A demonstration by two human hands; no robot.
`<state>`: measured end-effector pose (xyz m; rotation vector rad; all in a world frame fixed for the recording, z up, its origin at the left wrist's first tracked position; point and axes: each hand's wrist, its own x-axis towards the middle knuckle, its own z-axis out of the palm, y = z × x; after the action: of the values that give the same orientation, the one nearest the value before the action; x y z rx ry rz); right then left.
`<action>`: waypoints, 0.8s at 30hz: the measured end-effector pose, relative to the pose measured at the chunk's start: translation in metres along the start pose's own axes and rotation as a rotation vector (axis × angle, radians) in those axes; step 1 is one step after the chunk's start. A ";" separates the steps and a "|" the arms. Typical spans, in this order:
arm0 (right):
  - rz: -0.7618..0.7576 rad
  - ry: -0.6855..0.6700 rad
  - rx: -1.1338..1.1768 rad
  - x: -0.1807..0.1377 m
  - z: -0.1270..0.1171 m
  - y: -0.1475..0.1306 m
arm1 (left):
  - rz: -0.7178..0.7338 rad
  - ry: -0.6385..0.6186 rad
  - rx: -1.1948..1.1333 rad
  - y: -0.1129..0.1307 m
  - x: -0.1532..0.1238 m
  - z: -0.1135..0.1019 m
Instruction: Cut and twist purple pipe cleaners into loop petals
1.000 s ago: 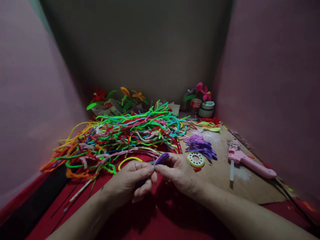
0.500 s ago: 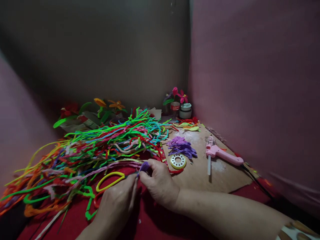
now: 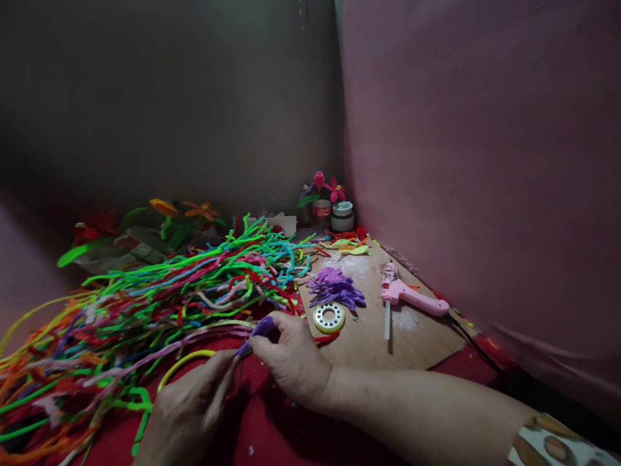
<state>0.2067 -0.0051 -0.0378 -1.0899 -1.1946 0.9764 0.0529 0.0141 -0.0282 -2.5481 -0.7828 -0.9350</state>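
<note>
My left hand (image 3: 189, 402) and right hand (image 3: 295, 362) pinch a fuzzy purple chenille strip (image 3: 262, 327), lower centre of the frame.
Both grips are closed on it; a hard pull could bend it, a leftward slip snag it on the tangled multicoloured fuzzy stems (image 3: 194, 272).

a dim grey wall (image 3: 169, 110) meets a pinkish wall (image 3: 480, 162).

A pink glue gun (image 3: 422, 301) with a black cord (image 3: 478, 346) is laid on a brown board (image 3: 369, 346). A perforated disc (image 3: 329, 329) is placed near the board's left edge. A lidded jar (image 3: 343, 220) is positioned in the rear corner, beside pink artificial flowers (image 3: 334, 189). Orange flowers (image 3: 201, 210) are set behind a multicoloured heap of fuzzy stems (image 3: 194, 278).
</note>
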 end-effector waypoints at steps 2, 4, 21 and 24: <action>0.026 -0.007 0.035 0.000 -0.001 -0.002 | -0.022 0.022 0.001 0.001 -0.002 0.000; 0.044 -0.010 0.063 0.001 -0.002 -0.004 | -0.042 0.025 -0.013 0.001 -0.005 0.000; 0.188 -0.029 0.212 0.004 -0.003 0.003 | -0.122 -0.054 -0.087 -0.004 -0.009 0.002; 0.203 -0.036 0.223 0.004 -0.003 0.002 | -0.176 -0.053 -0.126 -0.004 -0.009 0.003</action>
<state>0.2105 -0.0009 -0.0393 -1.0312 -0.9892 1.2587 0.0464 0.0155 -0.0362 -2.6552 -1.0071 -1.0028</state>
